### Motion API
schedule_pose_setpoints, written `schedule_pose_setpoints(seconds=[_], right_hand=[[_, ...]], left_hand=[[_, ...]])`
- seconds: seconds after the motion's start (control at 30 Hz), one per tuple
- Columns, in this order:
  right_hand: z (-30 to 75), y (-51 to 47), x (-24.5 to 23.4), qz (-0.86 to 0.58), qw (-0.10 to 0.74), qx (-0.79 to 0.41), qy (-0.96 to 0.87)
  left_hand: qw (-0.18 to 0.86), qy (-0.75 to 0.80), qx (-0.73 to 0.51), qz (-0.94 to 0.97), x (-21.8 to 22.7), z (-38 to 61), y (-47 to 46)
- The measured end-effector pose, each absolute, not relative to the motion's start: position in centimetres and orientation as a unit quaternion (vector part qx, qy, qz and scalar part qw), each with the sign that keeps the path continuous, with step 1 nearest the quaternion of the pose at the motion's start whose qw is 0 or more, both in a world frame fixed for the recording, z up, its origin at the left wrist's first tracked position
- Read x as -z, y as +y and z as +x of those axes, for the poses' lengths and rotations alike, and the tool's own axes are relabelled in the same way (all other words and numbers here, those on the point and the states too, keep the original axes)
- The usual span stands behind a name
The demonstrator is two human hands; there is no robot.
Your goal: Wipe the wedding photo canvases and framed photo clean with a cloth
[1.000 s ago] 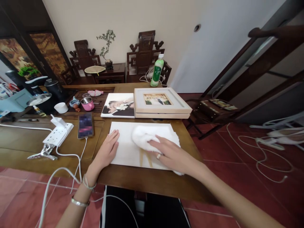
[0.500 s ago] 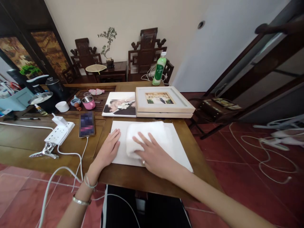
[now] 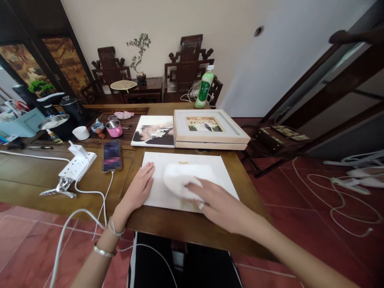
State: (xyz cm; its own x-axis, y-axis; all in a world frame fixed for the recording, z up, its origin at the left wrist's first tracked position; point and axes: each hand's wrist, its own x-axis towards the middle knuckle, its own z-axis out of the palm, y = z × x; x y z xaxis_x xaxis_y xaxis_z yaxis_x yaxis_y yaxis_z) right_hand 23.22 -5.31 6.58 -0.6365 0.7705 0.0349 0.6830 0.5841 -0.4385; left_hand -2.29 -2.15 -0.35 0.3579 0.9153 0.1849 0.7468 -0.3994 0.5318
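Observation:
A white rectangular board [image 3: 220, 182] lies flat near the front edge of the wooden table. My left hand [image 3: 140, 186] rests flat on the board's left edge, fingers stretched out and holding nothing. My right hand [image 3: 214, 200] grips a folded white cloth [image 3: 183, 178] over the middle of the board. Motion smears the cloth, and its folds partly hide the fingertips. Just beyond the cloth, a small tan mark [image 3: 183, 163] shows on the board.
Behind the board are a photo panel [image 3: 153, 134] and stacked pale frames [image 3: 207, 142]. A green bottle [image 3: 205, 88] stands at the back. To the left lie a phone [image 3: 112, 156], a power strip [image 3: 77, 166] with white cables, and a pink cup [image 3: 114, 129].
My right hand has moved slightly right and toward me with the cloth, its fingers now bent into it. The tan mark has come into view. My left hand stays on the board.

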Motion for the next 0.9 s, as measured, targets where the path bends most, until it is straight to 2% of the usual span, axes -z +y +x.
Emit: schedule_pose_setpoints(seconds=[0.1, 0.2, 0.4, 0.67, 0.8, 0.9], right_hand=[[21.5, -2.2, -4.8, -0.454, 0.148, -0.112, -0.871], [19.3, 0.3, -3.5, -0.458, 0.138, -0.053, -0.877], [17.1, 0.2, -2.8, -0.416, 0.092, -0.041, -0.904], [19.4, -7.1, -5.1, -0.293, 0.044, -0.177, -0.939], [21.1, -9.1, -7.0, -0.278, 0.037, -0.268, -0.922], [22.1, -8.3, -7.7, -0.305, 0.054, -0.287, -0.906]], left_hand=[[0.181, 0.516, -0.232, 0.805, 0.3, -2.3, -2.2], [0.182, 0.514, -0.232, 0.805, 0.2, -2.3, -2.2], [0.181, 0.520, -0.238, 0.800, 0.6, -2.4, -2.0], [0.162, 0.516, -0.206, 0.815, 0.5, -2.4, -2.1], [0.162, 0.512, -0.202, 0.819, 0.2, -2.3, -2.2], [0.163, 0.513, -0.204, 0.818, 0.2, -2.3, -2.1]])
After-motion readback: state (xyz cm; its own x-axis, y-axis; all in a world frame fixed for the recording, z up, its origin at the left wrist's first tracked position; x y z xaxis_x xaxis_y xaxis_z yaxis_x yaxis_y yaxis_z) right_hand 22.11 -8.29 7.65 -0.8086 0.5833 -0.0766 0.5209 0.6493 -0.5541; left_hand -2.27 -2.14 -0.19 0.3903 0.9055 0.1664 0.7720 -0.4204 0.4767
